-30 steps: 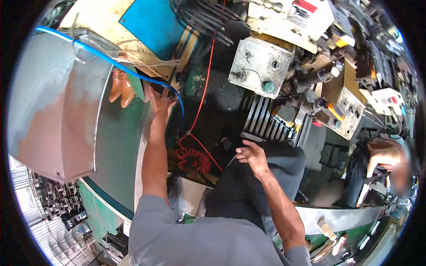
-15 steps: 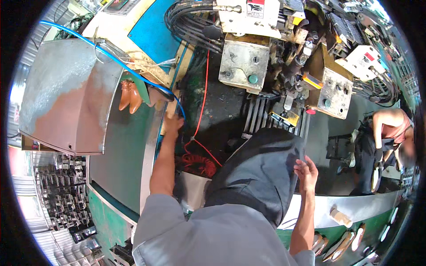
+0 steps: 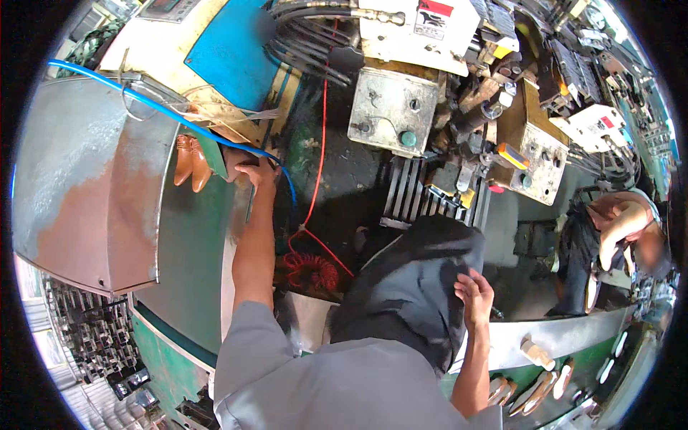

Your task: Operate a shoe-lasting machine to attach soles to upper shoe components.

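The two brown shoes stand side by side at nine o'clock from the left hand, with one green panel between. The step in hand looks like a reach: the left fingers stretch toward a dark piece beside the panel, just by the single blue hose. I cannot tell whether they hold anything. A sound grip there would call for keeping the wrist clear of that hose (it crosses close to the knuckles).

The right hand is at four o'clock, over the dark trousers, its fingers loosely curled and slightly apart, nothing seen in them.

Farther out: one grey hood at nine, beyond the shoes; one red coil at five; two control boxes, the nearer at two, the farther at three; and one co-worker between three and four.
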The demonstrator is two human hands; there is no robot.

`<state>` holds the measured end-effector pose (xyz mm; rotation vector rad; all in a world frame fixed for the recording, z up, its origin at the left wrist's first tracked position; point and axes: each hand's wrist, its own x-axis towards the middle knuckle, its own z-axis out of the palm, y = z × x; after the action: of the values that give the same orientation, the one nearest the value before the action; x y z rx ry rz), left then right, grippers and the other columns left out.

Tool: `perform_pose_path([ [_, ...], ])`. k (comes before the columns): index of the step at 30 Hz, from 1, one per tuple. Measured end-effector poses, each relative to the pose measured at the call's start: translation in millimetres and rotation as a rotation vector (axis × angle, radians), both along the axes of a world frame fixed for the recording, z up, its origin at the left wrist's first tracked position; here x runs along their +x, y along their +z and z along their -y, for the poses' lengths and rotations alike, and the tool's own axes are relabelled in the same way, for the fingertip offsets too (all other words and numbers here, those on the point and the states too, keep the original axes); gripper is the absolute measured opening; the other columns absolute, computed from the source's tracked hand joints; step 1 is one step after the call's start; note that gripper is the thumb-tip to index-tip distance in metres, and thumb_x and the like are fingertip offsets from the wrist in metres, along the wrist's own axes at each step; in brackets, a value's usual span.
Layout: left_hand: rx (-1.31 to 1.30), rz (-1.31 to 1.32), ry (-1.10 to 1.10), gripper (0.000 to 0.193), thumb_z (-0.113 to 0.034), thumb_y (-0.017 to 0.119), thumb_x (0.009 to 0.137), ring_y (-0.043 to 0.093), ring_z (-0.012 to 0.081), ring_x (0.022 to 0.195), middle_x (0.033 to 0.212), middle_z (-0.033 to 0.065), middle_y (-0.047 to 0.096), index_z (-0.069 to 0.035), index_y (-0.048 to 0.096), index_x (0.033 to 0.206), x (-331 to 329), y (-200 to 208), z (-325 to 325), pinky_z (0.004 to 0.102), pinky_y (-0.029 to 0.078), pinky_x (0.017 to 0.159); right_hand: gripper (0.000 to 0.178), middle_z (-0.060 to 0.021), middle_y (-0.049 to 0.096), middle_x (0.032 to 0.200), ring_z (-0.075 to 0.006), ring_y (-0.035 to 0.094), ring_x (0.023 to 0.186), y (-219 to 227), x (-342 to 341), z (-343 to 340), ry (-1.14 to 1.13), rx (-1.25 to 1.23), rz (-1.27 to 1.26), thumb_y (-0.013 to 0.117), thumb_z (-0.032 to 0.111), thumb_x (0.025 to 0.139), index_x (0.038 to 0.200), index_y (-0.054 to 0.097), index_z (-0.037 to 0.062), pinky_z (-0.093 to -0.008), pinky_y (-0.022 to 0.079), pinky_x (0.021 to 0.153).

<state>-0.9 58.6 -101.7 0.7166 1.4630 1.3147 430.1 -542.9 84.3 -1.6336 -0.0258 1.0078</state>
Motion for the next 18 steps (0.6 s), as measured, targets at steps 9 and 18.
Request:
perform_pose_path([
  [9,-0.011,0.074,-1.099,0.069,-0.031,0.063,0.105,0.065,0.0407,0.127,0.157,0.0218,0.052,-0.011,0.027,0.161,-32.0,-35.7,276.1,0.053,0.056,0.091,0.048,-0.0152,0.078,0.121,-0.0231,0.077,0.102,21.9,18.2,9.6,0.258,0.03,0.407,0.061,0.011,0.107,0.153,0.055,0.0007,-0.0388,0.063,0.09],
  [18,0.496,-0.332,-1.282,0.048,-0.037,0.061,0.107,0.063,0.034,0.133,0.145,0.0151,0.069,-0.006,0.067,0.144,127.5,-5.5,189.1,0.0474,0.047,0.116,0.075,-0.0247,0.061,0.153,-0.0439,0.056,0.144,-35.3,-90.8,354.6,-0.501,-0.944,0.751,0.063,0.001,0.085,0.159,0.052,0.0052,-0.0507,0.047,0.12],
])
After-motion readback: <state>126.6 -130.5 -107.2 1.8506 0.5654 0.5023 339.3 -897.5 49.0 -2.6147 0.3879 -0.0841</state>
